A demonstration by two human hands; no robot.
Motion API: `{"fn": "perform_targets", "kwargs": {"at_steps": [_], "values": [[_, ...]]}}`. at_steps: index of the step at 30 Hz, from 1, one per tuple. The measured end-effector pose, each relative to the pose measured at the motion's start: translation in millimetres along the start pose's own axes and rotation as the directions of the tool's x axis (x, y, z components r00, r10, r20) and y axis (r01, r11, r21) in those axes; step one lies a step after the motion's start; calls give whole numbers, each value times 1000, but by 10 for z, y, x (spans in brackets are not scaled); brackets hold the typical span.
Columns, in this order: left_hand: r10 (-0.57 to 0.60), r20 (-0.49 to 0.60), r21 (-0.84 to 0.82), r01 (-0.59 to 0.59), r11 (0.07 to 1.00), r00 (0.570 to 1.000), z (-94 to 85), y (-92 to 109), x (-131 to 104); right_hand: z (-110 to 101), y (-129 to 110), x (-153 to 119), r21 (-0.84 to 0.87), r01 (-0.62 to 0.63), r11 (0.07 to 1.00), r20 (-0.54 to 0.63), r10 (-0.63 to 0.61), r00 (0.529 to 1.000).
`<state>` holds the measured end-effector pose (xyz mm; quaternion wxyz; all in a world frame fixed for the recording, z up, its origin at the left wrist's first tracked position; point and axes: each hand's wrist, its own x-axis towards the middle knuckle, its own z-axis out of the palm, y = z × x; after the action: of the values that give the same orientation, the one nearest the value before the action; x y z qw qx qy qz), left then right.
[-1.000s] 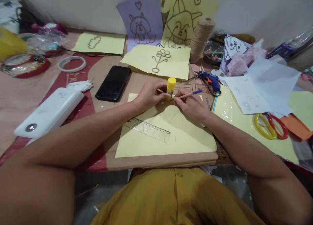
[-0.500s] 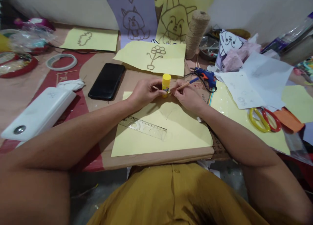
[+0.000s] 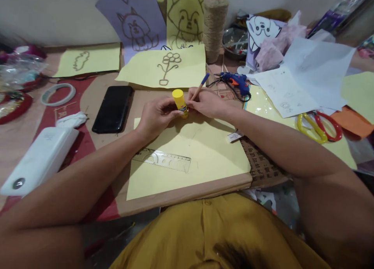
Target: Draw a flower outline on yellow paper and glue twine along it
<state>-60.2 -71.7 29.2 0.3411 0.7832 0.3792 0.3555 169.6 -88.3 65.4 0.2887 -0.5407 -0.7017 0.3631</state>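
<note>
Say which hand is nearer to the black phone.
Left. The left hand grips the yellow glue stick, right of the phone; the right hand, holding a pencil, is farther off, beyond the glue stick.

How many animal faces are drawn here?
3: one on the purple sheet, one on the yellow sheet beside the twine spool, and one on the white cutout near the crumpled pink paper. More may be hidden.

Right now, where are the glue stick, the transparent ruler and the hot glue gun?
Glue stick (image 3: 178,94): head view, on its yellow cap.
Transparent ruler (image 3: 171,161): head view, on its middle.
Hot glue gun (image 3: 242,83): head view, on its blue body.
</note>
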Motion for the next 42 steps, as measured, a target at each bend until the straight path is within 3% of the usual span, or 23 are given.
{"fn": "perform_targets", "kwargs": {"at_steps": [8,17,27,34,42], "values": [[-33,-15,73,34,997,999,-34,42,-29,-42,-53,182,138,-102,985,157,80,984],[4,-30,63,-2,998,1000,-3,64,-1,-82,-76,56,-26,30,999,86,-28,996],[37,-22,15,-37,999,999,39,105,28,4,56,-339,26,0,1000,-17,1,1000],[48,-3,-12,-48,999,999,52,112,51,139,37,-545,-157,120,980,-55,-130,990],[40,32,-127,-35,991,999,61,184,81,298,81,-534,-333,284,899,-46,-316,948]]}}
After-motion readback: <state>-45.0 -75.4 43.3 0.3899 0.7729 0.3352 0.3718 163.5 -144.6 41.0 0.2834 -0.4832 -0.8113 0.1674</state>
